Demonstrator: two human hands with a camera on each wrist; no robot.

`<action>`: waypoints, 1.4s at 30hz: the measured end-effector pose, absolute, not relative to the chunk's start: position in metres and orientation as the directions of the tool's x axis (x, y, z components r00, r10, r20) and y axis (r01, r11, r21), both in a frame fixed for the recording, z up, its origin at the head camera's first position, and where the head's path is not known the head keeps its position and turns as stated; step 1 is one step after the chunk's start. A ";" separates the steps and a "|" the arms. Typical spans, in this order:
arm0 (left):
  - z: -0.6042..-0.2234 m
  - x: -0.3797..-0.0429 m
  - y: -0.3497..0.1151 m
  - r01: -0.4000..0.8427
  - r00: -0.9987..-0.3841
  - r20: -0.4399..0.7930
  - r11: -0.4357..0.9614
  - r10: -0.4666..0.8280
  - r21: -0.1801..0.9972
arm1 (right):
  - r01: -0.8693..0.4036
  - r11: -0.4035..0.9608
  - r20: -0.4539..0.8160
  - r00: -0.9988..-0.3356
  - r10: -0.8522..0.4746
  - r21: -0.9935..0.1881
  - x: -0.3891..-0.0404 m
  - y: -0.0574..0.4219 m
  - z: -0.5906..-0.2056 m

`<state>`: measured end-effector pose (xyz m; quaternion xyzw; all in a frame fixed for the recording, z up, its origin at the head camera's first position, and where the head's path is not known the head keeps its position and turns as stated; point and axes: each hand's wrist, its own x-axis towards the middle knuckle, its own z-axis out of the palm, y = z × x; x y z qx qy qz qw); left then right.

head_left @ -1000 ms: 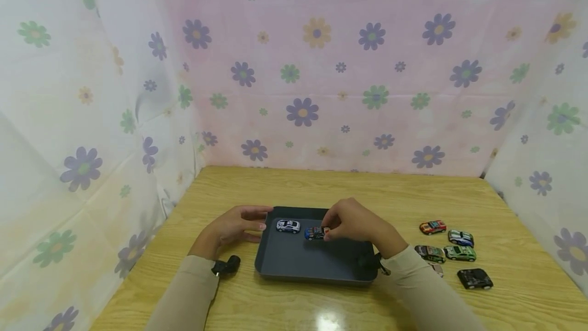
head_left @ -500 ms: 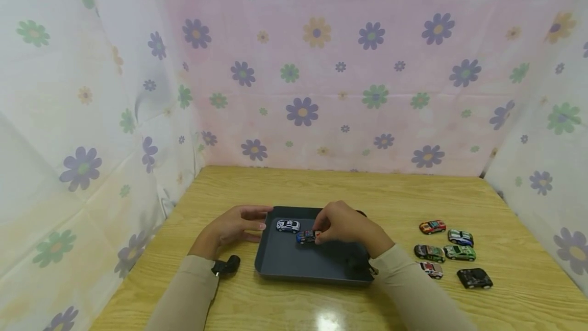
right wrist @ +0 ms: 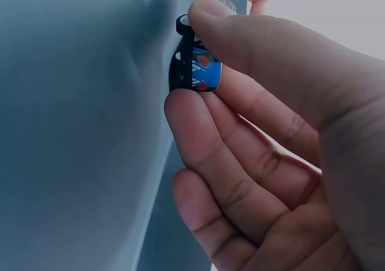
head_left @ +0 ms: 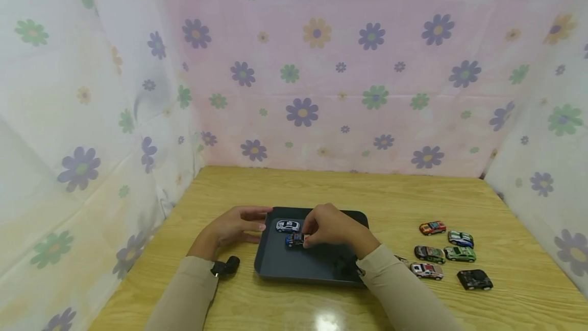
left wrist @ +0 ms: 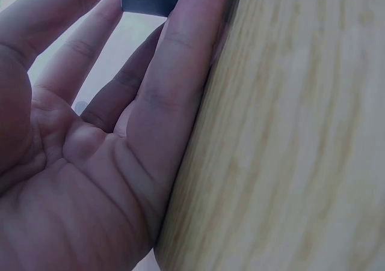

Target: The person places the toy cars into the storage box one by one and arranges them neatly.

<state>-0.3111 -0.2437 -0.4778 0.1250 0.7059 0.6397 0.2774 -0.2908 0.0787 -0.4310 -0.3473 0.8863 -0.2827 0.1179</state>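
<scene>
A dark grey rectangular tray [head_left: 312,268] lies on the wooden table. Between thumb and fingers, my right hand [head_left: 334,227] pinches a blue and black toy car [head_left: 294,240], low over the tray floor. The right wrist view shows this car's blue, orange-marked end [right wrist: 207,74] and black wheels. Just behind it in the tray stands a white and black toy car [head_left: 287,226], which the held car slightly overlaps in the head view. My left hand [head_left: 229,228] rests at the tray's left side with its fingers extended, its little-finger edge along the tabletop.
Several toy cars stand right of the tray: a red one [head_left: 433,228], a white and blue one [head_left: 461,239], a green one [head_left: 460,254], a white and red one [head_left: 427,271] and a black one [head_left: 475,279]. Flower-printed cloth [head_left: 340,80] encloses the table.
My right hand has carried the blue and black toy car left and slightly nearer, close to the white one. Its sleeve has uncovered more of the cars on the right. The left hand has stayed.
</scene>
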 end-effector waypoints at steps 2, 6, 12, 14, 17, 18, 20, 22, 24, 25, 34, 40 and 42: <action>-0.477 -0.311 -0.243 -0.178 -0.810 -0.230 0.148 0.539 0.973 | -0.553 0.599 -0.010 -0.730 -0.684 -0.579 -0.291 0.075 -0.431; -0.477 -0.311 -0.244 -0.180 -0.807 -0.236 0.156 0.541 0.971 | -0.568 0.589 -0.006 -0.717 -0.697 -0.575 -0.291 0.068 -0.432; -0.477 -0.311 -0.244 -0.180 -0.810 -0.243 0.168 0.533 0.969 | -0.565 0.582 -0.004 -0.716 -0.698 -0.585 -0.292 0.060 -0.432; -0.477 -0.310 -0.244 -0.183 -0.811 -0.244 0.167 0.531 0.969 | -0.566 0.584 -0.004 -0.716 -0.698 -0.582 -0.292 0.058 -0.433; -0.476 -0.310 -0.243 -0.179 -0.812 -0.240 0.164 0.532 0.970 | -0.568 0.588 -0.006 -0.716 -0.698 -0.576 -0.293 0.055 -0.434; -0.476 -0.310 -0.243 -0.179 -0.812 -0.240 0.165 0.532 0.970 | -0.571 0.587 -0.005 -0.714 -0.700 -0.574 -0.293 0.054 -0.435; -0.475 -0.310 -0.243 -0.175 -0.810 -0.238 0.165 0.536 0.971 | -0.572 0.584 -0.002 -0.713 -0.701 -0.576 -0.293 0.053 -0.436; -0.475 -0.310 -0.244 -0.173 -0.809 -0.237 0.167 0.538 0.971 | -0.577 0.578 0.004 -0.710 -0.704 -0.577 -0.293 0.052 -0.437; -0.475 -0.310 -0.244 -0.169 -0.809 -0.235 0.169 0.539 0.971 | -0.585 0.576 0.014 -0.708 -0.706 -0.571 -0.293 0.050 -0.438; -0.476 -0.310 -0.244 -0.168 -0.809 -0.234 0.170 0.539 0.971 | -0.588 0.575 0.017 -0.707 -0.707 -0.569 -0.294 0.050 -0.439; -0.477 -0.313 -0.244 -0.173 -0.810 -0.235 0.163 0.537 0.971 | -0.599 0.587 0.032 -0.714 -0.699 -0.544 -0.294 0.047 -0.443; -0.478 -0.313 -0.244 -0.176 -0.817 -0.240 0.168 0.524 0.970 | -0.599 0.602 0.027 -0.721 -0.693 -0.528 -0.294 0.046 -0.444; -0.478 -0.312 -0.244 -0.172 -0.819 -0.238 0.172 0.522 0.970 | -0.600 0.607 0.026 -0.722 -0.691 -0.522 -0.294 0.045 -0.444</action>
